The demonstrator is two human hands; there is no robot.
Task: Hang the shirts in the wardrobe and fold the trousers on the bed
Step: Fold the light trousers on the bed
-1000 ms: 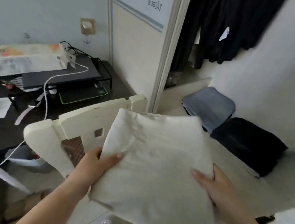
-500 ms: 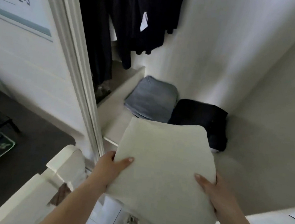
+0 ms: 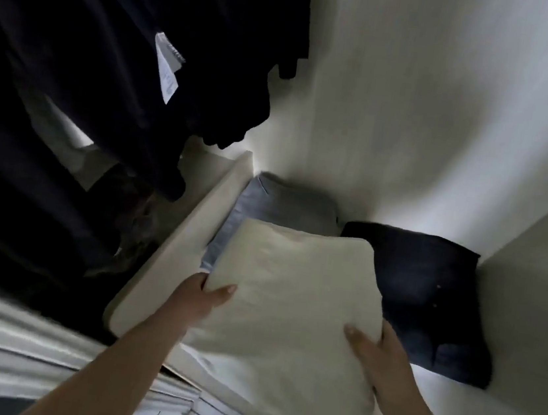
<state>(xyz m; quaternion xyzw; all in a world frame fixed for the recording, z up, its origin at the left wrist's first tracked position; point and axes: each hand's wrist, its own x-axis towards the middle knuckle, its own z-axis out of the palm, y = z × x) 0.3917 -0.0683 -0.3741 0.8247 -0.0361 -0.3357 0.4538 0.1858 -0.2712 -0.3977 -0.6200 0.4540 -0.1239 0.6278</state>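
Note:
Folded cream trousers (image 3: 293, 289) are held by both hands over the wardrobe shelf. My left hand (image 3: 204, 297) grips their left edge, thumb on top. My right hand (image 3: 374, 349) grips the right edge, thumb on top too. The cream bundle covers most of the folded grey-blue trousers (image 3: 283, 201) lying on the shelf. Whether it rests on them or hovers just above I cannot tell. Folded dark navy trousers (image 3: 427, 295) lie to the right on the same shelf.
Dark shirts (image 3: 112, 49) hang at the upper left, one with a white label (image 3: 167, 70). A cream divider panel (image 3: 178, 247) runs along the left of the shelf. White wardrobe walls (image 3: 433, 106) close the back and right. The door frame (image 3: 7, 347) lies at lower left.
I have stepped from the desk and chair into the wardrobe. Both hands have carried the cream trousers forward and down over the grey-blue pile.

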